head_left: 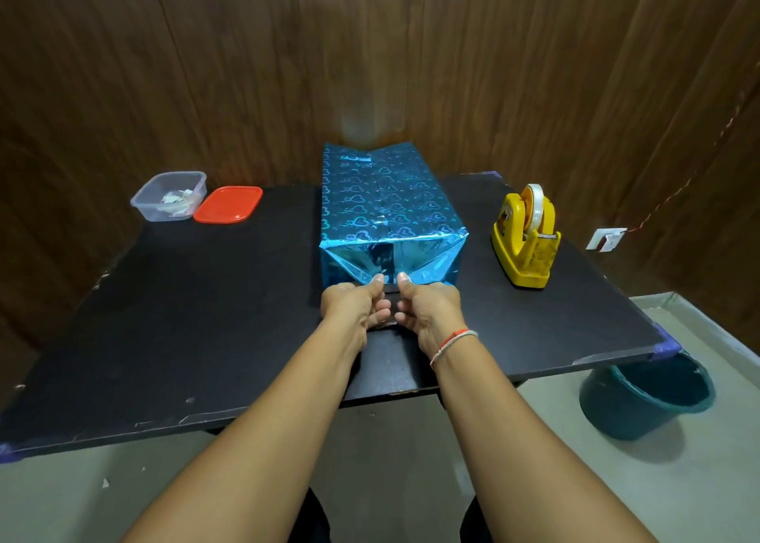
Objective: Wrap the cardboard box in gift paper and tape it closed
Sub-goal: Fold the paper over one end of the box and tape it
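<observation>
At frame centre the box (390, 213), already sheathed in blue gift paper, is getting its near end closed — both hands, left hand (357, 306) and right hand (427, 308), seem to pinch the bottom flap, thumbs up. Next: fold it upward, then fetch tape from the dispenser (526, 238), centre right.

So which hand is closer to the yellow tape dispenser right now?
The right hand. It grips the gift paper at the box's near end, with the tape dispenser off to its right. The left hand sits just beside it, farther from the dispenser.
</observation>
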